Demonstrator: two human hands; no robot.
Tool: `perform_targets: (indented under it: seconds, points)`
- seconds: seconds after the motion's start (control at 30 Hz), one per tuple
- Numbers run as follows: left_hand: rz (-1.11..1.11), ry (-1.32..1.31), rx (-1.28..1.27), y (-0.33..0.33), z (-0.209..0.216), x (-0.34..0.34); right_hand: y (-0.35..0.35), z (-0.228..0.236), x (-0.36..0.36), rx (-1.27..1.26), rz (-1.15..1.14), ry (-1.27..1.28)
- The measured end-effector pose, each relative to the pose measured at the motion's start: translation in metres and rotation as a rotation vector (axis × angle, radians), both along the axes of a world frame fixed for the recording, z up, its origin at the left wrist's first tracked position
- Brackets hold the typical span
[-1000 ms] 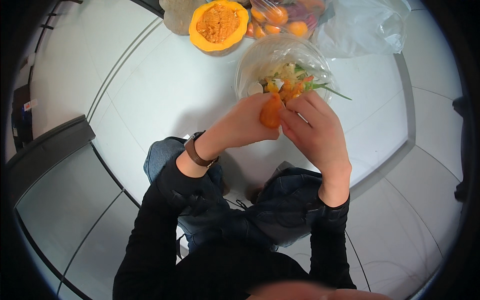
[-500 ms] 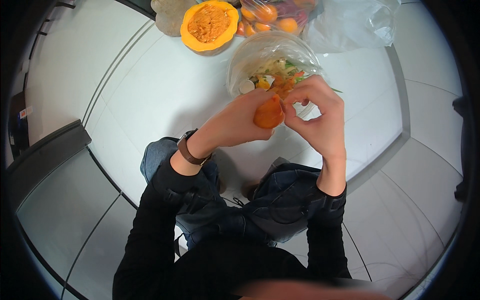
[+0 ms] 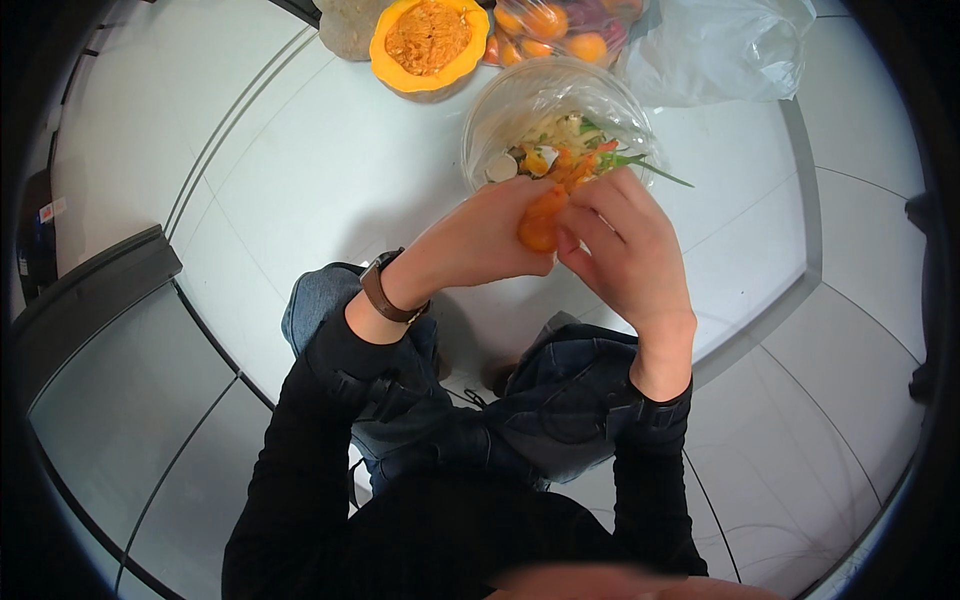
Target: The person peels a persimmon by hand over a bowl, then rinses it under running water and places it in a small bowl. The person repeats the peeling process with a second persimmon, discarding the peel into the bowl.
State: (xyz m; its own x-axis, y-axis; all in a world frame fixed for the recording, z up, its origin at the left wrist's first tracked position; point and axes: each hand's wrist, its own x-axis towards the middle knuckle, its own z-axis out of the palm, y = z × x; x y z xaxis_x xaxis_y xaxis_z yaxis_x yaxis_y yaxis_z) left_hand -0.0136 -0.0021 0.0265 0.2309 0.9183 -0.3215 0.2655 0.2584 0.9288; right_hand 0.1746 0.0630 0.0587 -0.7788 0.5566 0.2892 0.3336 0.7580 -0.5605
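My left hand (image 3: pixel 488 232), with a brown watch strap on its wrist, is closed around a smooth orange-red fruit (image 3: pixel 540 225) whose exact kind I cannot tell. Curled in from the other side, my right hand (image 3: pixel 630 250) has thumb and fingers together against the fruit's right side. Its fingertips hide whatever may be pinched there. Both hands are over the near edge of a round clear tub (image 3: pixel 470 130) lined with a plastic bag. Inside lie food scraps (image 3: pixel 560 150): orange peelings, eggshell pieces and green stalks, one poking over the right rim.
Beyond the tub sits a halved pumpkin (image 3: pixel 428 40), its seedy cut face up. Beside it a clear bag (image 3: pixel 560 30) holds several orange fruits, and a white plastic bag (image 3: pixel 720 50) lies at the far right. My knees (image 3: pixel 585 365) are close below the hands.
My right hand has turned and its fingers have come in over the fruit, where earlier thumb and forefinger pinched at its right edge. The left hand still holds the fruit. The view has shifted slightly.
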Motion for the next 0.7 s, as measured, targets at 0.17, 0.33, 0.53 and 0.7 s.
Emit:
perform_targets:
  seconds: [0.17, 0.33, 0.53, 0.7]
  points:
    - [-0.013, 0.030, 0.043, 0.000, 0.001, -0.002, 0.004, -0.002, -0.001, -0.141, -0.103, 0.100]
    - [0.004, -0.003, 0.113, 0.002, 0.001, -0.001, 0.010, 0.002, 0.003, -0.397, -0.235, 0.145]
    - [0.071, -0.038, 0.061, 0.004, 0.003, -0.002, 0.011, 0.005, 0.001, -0.175, -0.028, 0.174]
    - [0.035, 0.081, 0.131, 0.005, -0.003, -0.002, 0.004, 0.002, -0.003, -0.024, 0.006, 0.039]
